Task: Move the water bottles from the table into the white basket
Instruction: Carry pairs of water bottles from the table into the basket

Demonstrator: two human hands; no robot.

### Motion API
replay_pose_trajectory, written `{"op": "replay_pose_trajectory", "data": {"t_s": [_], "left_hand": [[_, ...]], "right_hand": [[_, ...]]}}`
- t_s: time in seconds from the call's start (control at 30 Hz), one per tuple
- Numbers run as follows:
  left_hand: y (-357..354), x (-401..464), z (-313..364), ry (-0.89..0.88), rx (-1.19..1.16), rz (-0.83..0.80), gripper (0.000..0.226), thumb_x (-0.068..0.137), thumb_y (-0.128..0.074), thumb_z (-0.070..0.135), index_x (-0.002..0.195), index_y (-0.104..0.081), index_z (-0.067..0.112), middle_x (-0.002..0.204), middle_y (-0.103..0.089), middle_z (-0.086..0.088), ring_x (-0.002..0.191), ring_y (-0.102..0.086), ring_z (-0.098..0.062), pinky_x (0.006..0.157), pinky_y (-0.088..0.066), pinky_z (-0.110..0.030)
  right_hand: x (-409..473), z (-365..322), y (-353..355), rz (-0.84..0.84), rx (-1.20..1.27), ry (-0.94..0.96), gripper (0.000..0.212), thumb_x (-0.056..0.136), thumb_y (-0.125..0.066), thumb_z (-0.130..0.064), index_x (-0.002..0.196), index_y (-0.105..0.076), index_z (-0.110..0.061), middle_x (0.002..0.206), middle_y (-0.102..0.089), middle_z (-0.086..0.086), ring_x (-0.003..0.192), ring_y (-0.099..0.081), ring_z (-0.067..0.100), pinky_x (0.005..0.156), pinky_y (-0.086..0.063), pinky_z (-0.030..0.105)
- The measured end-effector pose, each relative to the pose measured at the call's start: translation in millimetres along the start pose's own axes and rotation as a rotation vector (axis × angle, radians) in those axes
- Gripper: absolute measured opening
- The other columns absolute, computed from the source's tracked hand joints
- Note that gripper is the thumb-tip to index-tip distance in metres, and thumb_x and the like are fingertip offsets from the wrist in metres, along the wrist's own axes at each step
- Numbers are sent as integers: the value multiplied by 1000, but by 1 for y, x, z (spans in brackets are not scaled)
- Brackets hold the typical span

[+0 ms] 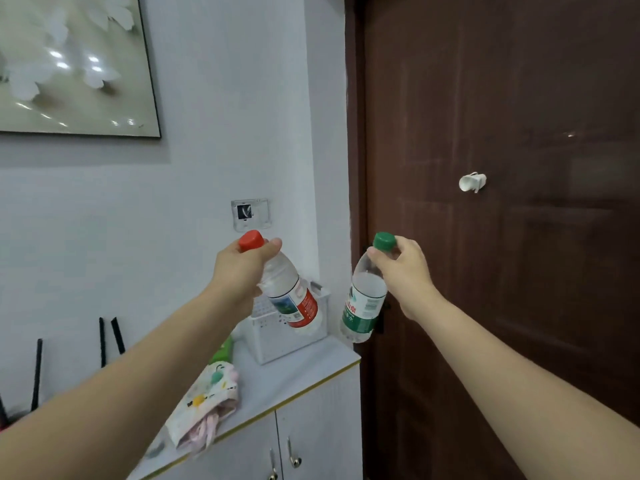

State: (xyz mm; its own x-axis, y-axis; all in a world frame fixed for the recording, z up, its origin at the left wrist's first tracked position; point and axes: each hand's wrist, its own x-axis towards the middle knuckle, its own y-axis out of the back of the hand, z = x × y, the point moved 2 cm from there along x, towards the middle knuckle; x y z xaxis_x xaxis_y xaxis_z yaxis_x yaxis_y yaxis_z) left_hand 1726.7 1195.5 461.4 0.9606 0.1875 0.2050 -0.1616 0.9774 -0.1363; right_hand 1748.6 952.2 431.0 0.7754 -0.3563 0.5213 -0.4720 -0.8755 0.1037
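Note:
My left hand [242,271] grips a clear water bottle with a red cap and red label [294,299] by its neck; the bottle hangs tilted above the white basket [277,344]. My right hand [401,268] holds a second bottle with a green cap and green label [365,306] by its neck, hanging just right of the basket, past the counter's right end. The slotted white basket stands at the far right of the counter, against the wall. Its inside is mostly hidden by my left hand and the red-label bottle.
A pale counter [298,372] tops a cabinet with two doors. On it lie a patterned cloth pouch [207,403] and a green item [223,351]. Black antennas [110,337] rise at the left. A dark brown door [502,202] fills the right.

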Motion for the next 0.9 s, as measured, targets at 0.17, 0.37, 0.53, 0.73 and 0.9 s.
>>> {"op": "replay_pose_trajectory", "data": {"t_s": [0.17, 0.37, 0.53, 0.73, 0.9], "left_hand": [[10, 85, -16, -5, -8, 115, 28, 84, -77, 24, 108, -65, 14, 98, -67, -4, 91, -60, -25, 82, -48, -41], [27, 185, -49, -8, -32, 215, 41, 86, -75, 20, 123, -60, 10, 115, -65, -10, 103, -60, -28, 86, -44, -42], [38, 273, -82, -7, -1, 190, 30, 87, -74, 18, 112, -58, 12, 101, -64, -4, 96, -57, -26, 83, -39, -38], [50, 372, -132, 79, 112, 95, 30, 84, -77, 23, 108, -59, 17, 94, -63, 1, 93, -57, -26, 82, -40, -42], [59, 425, -193, 161, 282, -16, 18, 82, -79, 18, 92, -65, 14, 89, -67, -5, 79, -61, -20, 71, -49, -34]], "right_hand": [[65, 33, -67, -58, 29, 17, 15, 90, -67, -22, 103, -59, -20, 118, -45, -1, 97, -57, 12, 95, -49, 35], [123, 75, -150, -116, 58, 16, 17, 90, -66, -22, 106, -60, -17, 116, -46, 0, 102, -55, 13, 92, -44, 29], [167, 111, -225, -167, 96, 13, 17, 92, -65, -23, 107, -58, -20, 115, -45, -4, 100, -52, 5, 90, -37, 22], [205, 178, -319, -270, 54, -91, 25, 94, -63, -23, 116, -56, -15, 122, -45, -1, 111, -52, 13, 100, -40, 28], [221, 237, -378, -378, -7, -163, 28, 93, -64, -24, 119, -55, -18, 120, -48, -7, 109, -52, 8, 89, -37, 21]]}}
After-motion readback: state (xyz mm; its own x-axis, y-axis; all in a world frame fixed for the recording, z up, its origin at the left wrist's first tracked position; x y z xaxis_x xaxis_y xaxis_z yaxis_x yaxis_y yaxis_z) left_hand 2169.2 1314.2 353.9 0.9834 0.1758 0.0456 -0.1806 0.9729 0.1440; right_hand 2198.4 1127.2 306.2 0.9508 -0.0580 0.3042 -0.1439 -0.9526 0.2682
